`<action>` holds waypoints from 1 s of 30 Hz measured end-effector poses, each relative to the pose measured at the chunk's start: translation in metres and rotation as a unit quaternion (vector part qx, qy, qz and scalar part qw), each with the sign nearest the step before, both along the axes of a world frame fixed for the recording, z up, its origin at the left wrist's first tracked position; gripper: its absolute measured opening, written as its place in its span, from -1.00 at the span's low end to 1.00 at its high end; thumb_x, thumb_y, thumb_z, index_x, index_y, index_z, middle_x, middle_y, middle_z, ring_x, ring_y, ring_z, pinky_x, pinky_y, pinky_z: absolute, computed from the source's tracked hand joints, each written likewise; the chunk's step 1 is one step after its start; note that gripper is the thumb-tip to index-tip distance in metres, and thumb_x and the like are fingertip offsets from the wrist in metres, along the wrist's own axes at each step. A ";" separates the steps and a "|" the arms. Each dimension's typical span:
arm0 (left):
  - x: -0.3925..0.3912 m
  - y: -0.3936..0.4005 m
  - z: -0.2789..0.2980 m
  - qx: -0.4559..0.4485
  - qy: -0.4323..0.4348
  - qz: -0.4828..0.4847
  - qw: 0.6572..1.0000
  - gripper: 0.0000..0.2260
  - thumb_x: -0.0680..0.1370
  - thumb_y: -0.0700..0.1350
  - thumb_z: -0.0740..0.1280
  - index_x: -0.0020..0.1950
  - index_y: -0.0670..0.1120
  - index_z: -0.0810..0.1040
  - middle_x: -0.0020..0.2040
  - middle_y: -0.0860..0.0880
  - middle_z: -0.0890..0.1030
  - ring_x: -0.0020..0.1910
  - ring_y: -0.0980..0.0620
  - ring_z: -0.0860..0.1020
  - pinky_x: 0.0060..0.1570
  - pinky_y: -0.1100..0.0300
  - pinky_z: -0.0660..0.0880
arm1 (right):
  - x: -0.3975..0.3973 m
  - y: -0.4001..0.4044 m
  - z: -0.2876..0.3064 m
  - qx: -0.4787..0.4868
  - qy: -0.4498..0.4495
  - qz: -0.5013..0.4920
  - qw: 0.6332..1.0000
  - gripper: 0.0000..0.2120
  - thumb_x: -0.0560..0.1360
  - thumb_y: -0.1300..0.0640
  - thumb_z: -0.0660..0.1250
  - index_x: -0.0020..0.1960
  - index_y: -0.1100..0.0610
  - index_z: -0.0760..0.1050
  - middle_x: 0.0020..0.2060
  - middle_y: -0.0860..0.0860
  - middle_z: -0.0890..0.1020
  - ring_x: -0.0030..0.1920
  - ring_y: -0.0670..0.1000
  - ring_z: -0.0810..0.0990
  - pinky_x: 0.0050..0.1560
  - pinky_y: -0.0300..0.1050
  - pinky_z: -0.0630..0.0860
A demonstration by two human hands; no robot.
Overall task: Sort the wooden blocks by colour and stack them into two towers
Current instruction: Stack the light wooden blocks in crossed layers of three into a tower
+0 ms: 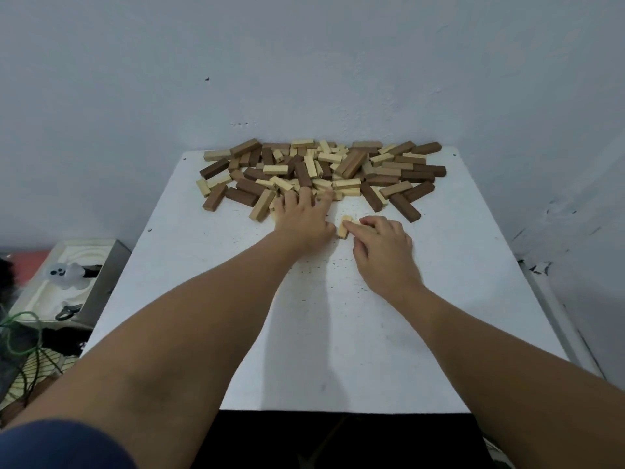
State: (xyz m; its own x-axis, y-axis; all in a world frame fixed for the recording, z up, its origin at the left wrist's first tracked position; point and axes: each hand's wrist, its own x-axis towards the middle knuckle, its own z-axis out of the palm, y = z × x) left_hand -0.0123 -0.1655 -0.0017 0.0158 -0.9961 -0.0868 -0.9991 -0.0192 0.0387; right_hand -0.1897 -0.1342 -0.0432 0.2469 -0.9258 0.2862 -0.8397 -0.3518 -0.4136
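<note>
A loose pile of wooden blocks [324, 170], dark brown and pale yellow mixed together, covers the far end of the white table [338, 333]. My left hand [301, 218] reaches to the pile's near edge, its straight fingers lying on the front blocks. Just right of it, my right hand [382, 245] holds a pale block [345, 226] on the table surface, fingers curled over it. Most of that block is hidden under the fingers.
A grey wall rises directly behind the pile. Left of the table on the floor lie a cardboard box [67, 279] with a small white ghost figure, scissors and green cable [20, 333]. A white pipe [558, 319] runs along the table's right side.
</note>
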 end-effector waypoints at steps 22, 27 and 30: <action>0.031 0.071 0.008 0.004 0.355 0.031 0.934 -0.77 0.56 -0.01 0.51 0.21 0.05 0.73 -0.07 0.14 0.67 -0.16 0.26 0.55 -0.21 0.49 0.40 | -0.003 0.008 -0.002 -0.023 -0.046 0.118 0.992 -0.71 0.64 0.13 0.33 0.31 -0.09 0.63 0.06 -0.11 0.59 0.04 -0.01 0.34 0.02 0.04 0.47; 0.054 0.114 0.007 0.014 0.395 0.055 0.917 -0.70 0.43 0.01 0.63 0.13 0.11 0.70 -0.08 0.11 0.65 -0.20 0.24 0.54 -0.12 0.35 0.48 | 0.004 0.025 0.000 0.021 -0.065 0.195 0.978 -0.72 0.66 0.13 0.31 0.32 -0.07 0.63 0.09 -0.11 0.62 0.08 0.04 0.40 0.12 -0.15 0.41; 0.065 0.129 0.002 0.015 0.414 0.061 0.908 -0.41 0.37 0.06 0.66 0.35 0.24 0.57 -0.06 0.12 0.62 -0.23 0.23 0.47 -0.15 0.38 0.42 | 0.008 0.037 0.005 0.047 -0.066 0.223 0.972 -0.71 0.66 0.14 0.31 0.33 -0.05 0.62 0.14 -0.09 0.62 0.13 0.03 0.42 0.16 -0.18 0.38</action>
State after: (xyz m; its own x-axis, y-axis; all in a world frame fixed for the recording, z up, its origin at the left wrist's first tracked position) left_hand 0.0523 -0.0363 0.0003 0.0419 -0.9884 -0.1462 -0.6178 -0.1407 0.7737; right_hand -0.1816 -0.0974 -0.0377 0.5957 -0.7593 0.2620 -0.5503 -0.6234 -0.5555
